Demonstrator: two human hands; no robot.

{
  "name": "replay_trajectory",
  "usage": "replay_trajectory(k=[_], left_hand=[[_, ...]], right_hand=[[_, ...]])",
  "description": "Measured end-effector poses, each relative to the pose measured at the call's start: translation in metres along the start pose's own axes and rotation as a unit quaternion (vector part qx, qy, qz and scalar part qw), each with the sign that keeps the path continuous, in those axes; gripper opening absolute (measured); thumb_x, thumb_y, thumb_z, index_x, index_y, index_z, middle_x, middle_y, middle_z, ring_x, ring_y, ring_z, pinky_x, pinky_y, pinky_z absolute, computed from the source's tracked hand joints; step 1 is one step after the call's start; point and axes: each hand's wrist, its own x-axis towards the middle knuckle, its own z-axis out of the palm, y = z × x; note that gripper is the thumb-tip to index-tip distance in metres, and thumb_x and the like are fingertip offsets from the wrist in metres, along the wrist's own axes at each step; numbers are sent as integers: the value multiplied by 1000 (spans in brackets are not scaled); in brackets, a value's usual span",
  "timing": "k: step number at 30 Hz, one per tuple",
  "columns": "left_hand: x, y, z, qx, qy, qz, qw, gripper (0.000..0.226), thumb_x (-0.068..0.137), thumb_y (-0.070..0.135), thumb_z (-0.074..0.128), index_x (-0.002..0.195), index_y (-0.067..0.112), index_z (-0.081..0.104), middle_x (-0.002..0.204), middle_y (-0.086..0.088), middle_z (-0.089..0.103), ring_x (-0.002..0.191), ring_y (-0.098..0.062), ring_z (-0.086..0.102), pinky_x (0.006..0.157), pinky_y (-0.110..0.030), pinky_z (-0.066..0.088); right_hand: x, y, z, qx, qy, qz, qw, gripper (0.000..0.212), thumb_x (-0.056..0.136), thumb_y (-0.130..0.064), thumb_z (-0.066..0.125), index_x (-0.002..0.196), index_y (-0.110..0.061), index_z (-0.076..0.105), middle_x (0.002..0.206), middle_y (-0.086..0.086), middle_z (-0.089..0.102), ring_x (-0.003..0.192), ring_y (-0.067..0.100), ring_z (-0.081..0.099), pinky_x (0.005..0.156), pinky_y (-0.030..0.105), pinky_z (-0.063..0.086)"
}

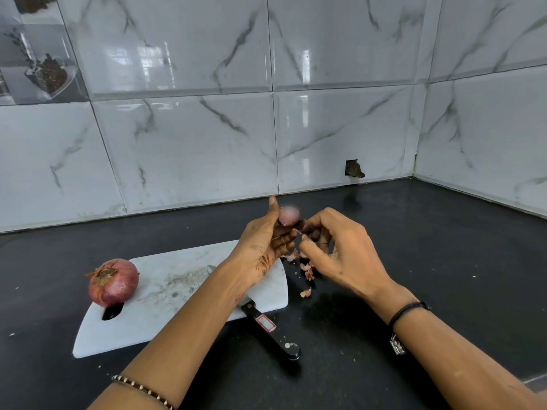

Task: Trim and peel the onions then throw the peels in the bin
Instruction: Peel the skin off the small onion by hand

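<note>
My left hand [265, 247] grips a small, partly peeled pale pink onion [288, 216] above the right end of the white cutting board [165, 288]. My right hand [334, 247] is right beside it, its fingertips pinching a bit of onion skin at the onion's underside. A second, unpeeled red onion [114, 282] sits on the board's left end. Loose onion peels [306, 272] lie on the black counter under my hands. A black-handled knife [269, 329] lies across the board's right edge, its blade mostly hidden by my left forearm.
The black countertop [414, 261] runs to a marble-tiled wall [207, 143] behind and on the right, forming a corner. A broken hole in the tile [353, 168] sits just above the counter. No bin is in view.
</note>
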Motion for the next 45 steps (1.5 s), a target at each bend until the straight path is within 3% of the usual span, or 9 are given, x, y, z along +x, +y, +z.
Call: replay_trajectory(k=[8, 12, 16, 21, 24, 27, 33, 40, 45], left_hand=[[0, -2, 1, -7, -14, -8, 1000, 55, 99, 51, 51, 117, 4, 72, 99, -13, 75, 81, -17, 69, 74, -29, 58], [1, -1, 1, -39, -23, 8, 999, 46, 99, 43, 56, 119, 4, 70, 96, -10, 76, 84, -16, 70, 80, -28, 59], [0, 0, 0, -49, -33, 19, 998, 36, 102, 36, 55, 117, 6, 68, 99, -10, 78, 87, -16, 72, 78, -27, 60], [1, -1, 1, -76, -56, 25, 995, 33, 101, 30, 54, 115, 3, 68, 100, -13, 77, 89, -20, 73, 84, -31, 60], [-1, -2, 2, -84, -77, 35, 993, 31, 103, 25, 53, 114, 2, 69, 106, -16, 76, 99, -23, 72, 87, -30, 61], [-2, -2, 3, -84, -91, 56, 991, 28, 101, 20, 54, 116, 2, 69, 108, -17, 74, 97, -21, 72, 80, -24, 60], [-3, -4, 5, -91, -110, 63, 988, 36, 89, 20, 63, 120, 2, 68, 128, -28, 65, 117, -30, 64, 79, -23, 59], [-4, -4, 8, -101, -123, 67, 985, 31, 87, 17, 62, 114, 4, 70, 115, -21, 72, 97, -20, 72, 77, -22, 58], [-4, -4, 8, -121, -124, 59, 983, 31, 87, 14, 62, 114, 2, 69, 112, -24, 71, 81, -15, 72, 74, -22, 60]], right_hand=[[-1, -2, -3, -16, 54, 34, 998, 21, 88, -49, 54, 85, -30, 63, 80, -15, 58, 69, 10, 57, 59, 35, 51], [0, 0, -4, -33, 62, 45, 996, 11, 89, -36, 68, 86, -29, 60, 81, -17, 56, 67, 10, 56, 56, 34, 51], [2, 3, -3, -37, 66, 66, 995, 3, 91, -27, 63, 92, -28, 65, 91, -16, 60, 70, 9, 57, 60, 37, 53], [1, 3, -2, -26, 84, 81, 993, 14, 98, -27, 56, 101, -32, 69, 86, -16, 64, 70, 8, 57, 59, 34, 51], [1, 0, -4, 5, 82, 49, 995, 14, 98, -39, 61, 107, -30, 66, 92, -18, 64, 68, 10, 59, 61, 34, 54], [2, -1, -3, 23, 67, 33, 997, 30, 91, -48, 71, 111, -27, 62, 96, -16, 62, 64, 13, 58, 60, 32, 54], [3, 4, -1, 34, 71, 53, 995, 36, 84, -41, 80, 109, -24, 61, 99, -15, 62, 61, 14, 58, 66, 41, 57], [2, 4, 0, 10, 66, 29, 997, 15, 88, -27, 78, 96, -23, 66, 94, -16, 58, 66, 13, 56, 60, 44, 54], [3, 3, -2, 4, 93, 72, 993, 28, 83, -42, 80, 94, -25, 60, 84, -16, 57, 65, 12, 54, 61, 40, 54]])
